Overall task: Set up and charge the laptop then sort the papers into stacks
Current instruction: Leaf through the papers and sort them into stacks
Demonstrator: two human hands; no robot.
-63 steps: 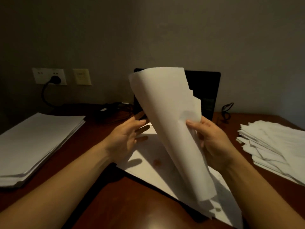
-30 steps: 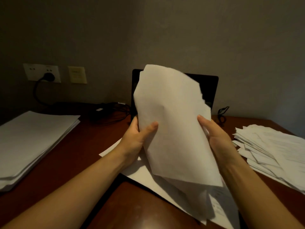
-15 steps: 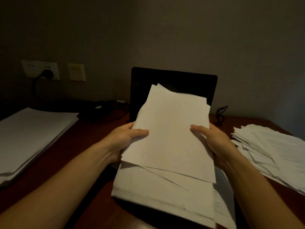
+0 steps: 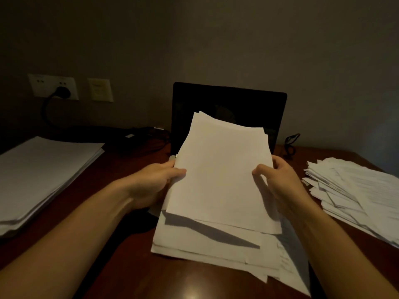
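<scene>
Both hands gripped a sheaf of papers [image 4: 220, 173] in front of the person, tilted up so that its blank top sheet faced the camera. The left hand [image 4: 155, 182] pinched the sheaf's left edge, thumb on the front and fingers hidden behind. The right hand [image 4: 278, 180] held the right edge the same way, its thumb curled onto the front sheet. The sheaf hung just above a spread of loose papers [image 4: 205, 242] lying unevenly fanned at the near middle of the dark wooden worktop [image 4: 129, 272]. Behind the sheaf stood the laptop [image 4: 228, 100], open and upright, its screen dark and its lower half covered by the paper. A neat stack [image 4: 43, 169] of white sheets lay well off to the left, and a ragged pile [image 4: 356, 190] of printed sheets lay off to the right. On the wall at the left, a black plug [image 4: 62, 91] sat in a white wall socket [image 4: 54, 86], its cable [image 4: 46, 113] dropping toward the shadowed back of the worktop, where it could not be followed.
</scene>
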